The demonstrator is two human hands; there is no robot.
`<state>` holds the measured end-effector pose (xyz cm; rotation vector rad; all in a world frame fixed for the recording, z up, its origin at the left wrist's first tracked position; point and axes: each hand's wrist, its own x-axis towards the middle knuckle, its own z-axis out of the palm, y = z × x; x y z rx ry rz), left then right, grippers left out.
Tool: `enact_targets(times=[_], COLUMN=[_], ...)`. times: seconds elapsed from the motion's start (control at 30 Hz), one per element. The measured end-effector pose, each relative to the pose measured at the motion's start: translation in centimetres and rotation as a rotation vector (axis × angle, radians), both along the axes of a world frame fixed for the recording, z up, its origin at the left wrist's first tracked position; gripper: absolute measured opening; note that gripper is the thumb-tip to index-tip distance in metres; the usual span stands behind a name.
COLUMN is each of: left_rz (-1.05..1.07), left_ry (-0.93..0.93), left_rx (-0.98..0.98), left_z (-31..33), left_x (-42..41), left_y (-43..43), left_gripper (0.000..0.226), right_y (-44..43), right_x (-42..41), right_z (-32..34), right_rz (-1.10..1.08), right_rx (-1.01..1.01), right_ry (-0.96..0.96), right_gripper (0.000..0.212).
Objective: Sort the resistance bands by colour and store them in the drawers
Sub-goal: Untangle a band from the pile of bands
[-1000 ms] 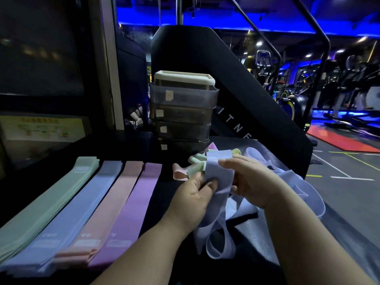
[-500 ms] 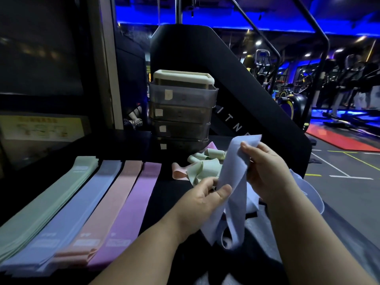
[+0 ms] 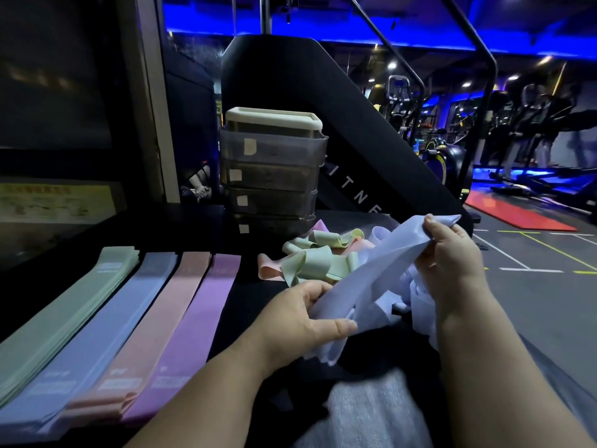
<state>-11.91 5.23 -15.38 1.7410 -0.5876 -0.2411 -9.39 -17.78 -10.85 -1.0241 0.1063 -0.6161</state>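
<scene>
A pale blue resistance band (image 3: 381, 270) stretches slantwise between my hands above the black table (image 3: 193, 221). My right hand (image 3: 450, 250) pinches its upper end; my left hand (image 3: 303, 318) grips its lower end with thumb over it. Behind it lies a loose heap of green bands (image 3: 310, 263), pink bands (image 3: 269, 271) and more pale blue bands (image 3: 416, 295). Four flat sorted stacks lie side by side at the left: green (image 3: 64, 321), blue (image 3: 106, 328), pink (image 3: 151, 328) and purple (image 3: 197, 321). A stack of translucent drawers (image 3: 271, 176) with a cream lid stands behind, all shut.
A black slanted machine housing (image 3: 339, 124) rises right behind the drawers. A grey cloth (image 3: 365, 412) lies at the table's near edge. The table's right edge drops to the gym floor (image 3: 533, 286), with exercise machines (image 3: 533, 130) in the distance.
My hands have drawn apart along the pale blue band: the right one moved up and right with its end, the left one slid down, pulling the band out long.
</scene>
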Motion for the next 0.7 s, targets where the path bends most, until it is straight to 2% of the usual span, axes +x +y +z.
enact_targets(times=[0.27,0.5,0.7], left_rz=[-0.037,-0.114,-0.134], left_ry=[0.032,0.028,0.066], left_rx=[-0.028,0.043,-0.039], left_z=[0.3,0.3,0.6], left_x=[-0.2,-0.5,-0.7], left_y=[0.1,0.1,0.1], left_gripper=[0.045,0.044,0.05], right_y=[-1.1,-1.4,-2.1], right_x=[0.3,0.1,-0.1], right_z=[-0.3,-0.1,0.2], right_rz=[-0.073,-0.157,-0.243], right_rx=[0.056,0.132,0.189], right_ry=[-0.003,-0.024,-0.032], right_gripper=[0.014,0.014,0.006])
